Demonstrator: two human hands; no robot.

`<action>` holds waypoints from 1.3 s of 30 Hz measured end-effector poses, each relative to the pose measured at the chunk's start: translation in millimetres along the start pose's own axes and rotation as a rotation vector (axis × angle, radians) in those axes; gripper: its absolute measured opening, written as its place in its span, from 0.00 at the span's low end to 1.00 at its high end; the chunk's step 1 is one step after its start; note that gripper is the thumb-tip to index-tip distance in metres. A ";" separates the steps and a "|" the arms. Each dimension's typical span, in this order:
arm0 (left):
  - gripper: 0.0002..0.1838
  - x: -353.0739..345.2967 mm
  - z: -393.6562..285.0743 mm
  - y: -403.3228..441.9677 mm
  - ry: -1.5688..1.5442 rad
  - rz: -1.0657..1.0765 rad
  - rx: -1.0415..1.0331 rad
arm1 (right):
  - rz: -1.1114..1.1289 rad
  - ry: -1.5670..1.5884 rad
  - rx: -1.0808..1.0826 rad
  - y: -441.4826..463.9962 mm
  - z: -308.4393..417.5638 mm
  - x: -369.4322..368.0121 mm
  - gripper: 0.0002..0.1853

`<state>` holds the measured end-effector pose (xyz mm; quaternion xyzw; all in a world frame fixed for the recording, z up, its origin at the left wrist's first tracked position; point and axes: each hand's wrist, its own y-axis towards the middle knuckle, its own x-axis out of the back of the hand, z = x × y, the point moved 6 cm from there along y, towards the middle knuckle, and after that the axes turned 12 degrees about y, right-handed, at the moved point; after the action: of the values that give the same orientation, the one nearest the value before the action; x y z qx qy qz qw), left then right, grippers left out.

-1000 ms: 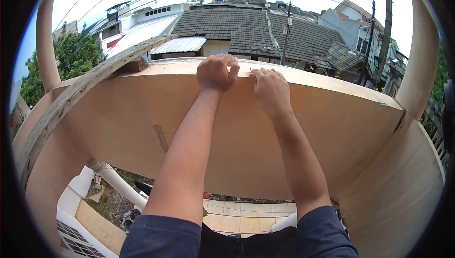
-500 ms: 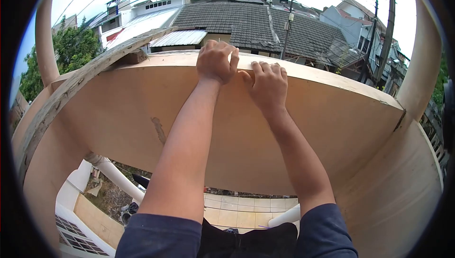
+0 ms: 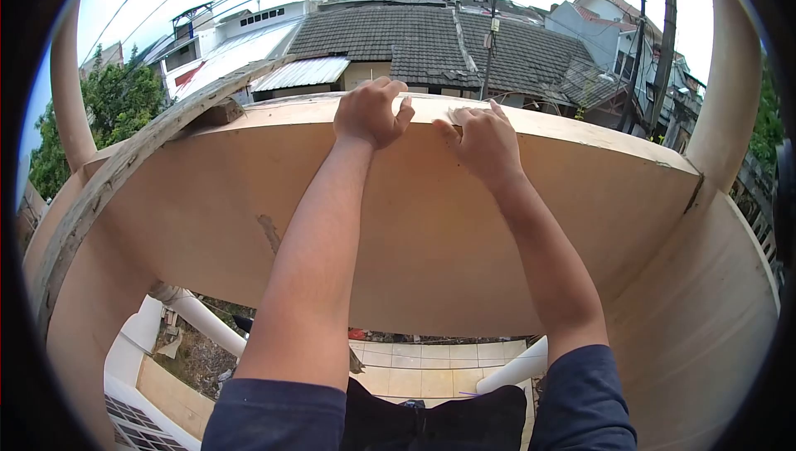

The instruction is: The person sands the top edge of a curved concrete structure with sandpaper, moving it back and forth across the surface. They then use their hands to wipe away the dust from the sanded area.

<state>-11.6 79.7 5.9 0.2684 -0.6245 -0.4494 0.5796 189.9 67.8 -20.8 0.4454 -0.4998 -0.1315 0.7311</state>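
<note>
My left hand [image 3: 369, 113] is up at the top edge of a peach-painted wall [image 3: 431, 219]. Its fingers curl forward away from me, with the thumb apart on the right. Whatever may be in them is hidden behind the knuckles. Just right of it, my right hand [image 3: 487, 143] bends over the same ledge [image 3: 551, 125], thumb toward the left hand. A small whitish piece [image 3: 458, 113] shows at its fingers; its kind cannot be made out. A narrow gap separates the two hands.
A long weathered board [image 3: 124, 161] leans across the left side, by a brick-like block [image 3: 219, 113]. Round columns [image 3: 730, 78] stand at both ends. Below lies a tiled floor [image 3: 414, 368] far down. Tiled roofs [image 3: 356, 32] and wires lie beyond.
My right hand has shifted right along the ledge and turned slightly, and the whitish piece now shows at its fingers. The left hand stays at nearly the same spot. The view has shifted a little.
</note>
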 end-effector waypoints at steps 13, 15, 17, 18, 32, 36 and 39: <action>0.14 -4.9 -0.1 1.8 -0.004 0.000 -0.028 | 0.431 0.058 0.067 8.2 0.9 6.5 0.59; 0.14 -5.6 -0.4 1.2 0.003 0.054 -0.022 | 0.508 0.107 -0.025 17.0 -4.4 -0.6 0.62; 0.14 -4.5 -0.4 0.7 0.004 0.044 -0.024 | 0.567 0.100 -0.104 27.2 -6.9 -15.3 0.68; 0.14 -6.0 0.8 1.2 -0.001 0.062 -0.009 | 0.574 0.102 -0.107 28.9 -0.1 -20.7 0.68; 0.15 4.4 1.6 -9.3 0.027 -0.181 0.063 | 0.387 -0.015 -0.032 17.4 21.1 -12.2 0.65; 0.16 3.5 3.7 -9.1 0.011 -0.125 0.101 | 0.094 0.117 0.192 -7.1 19.8 8.0 0.61; 0.16 0.8 4.9 -9.0 0.014 -0.124 0.099 | 0.191 0.058 -0.081 3.5 -15.9 19.2 0.58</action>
<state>-18.1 76.1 -1.2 0.3381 -0.6242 -0.4509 0.5410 211.4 65.8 -7.9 0.3693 -0.5127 -0.0682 0.7721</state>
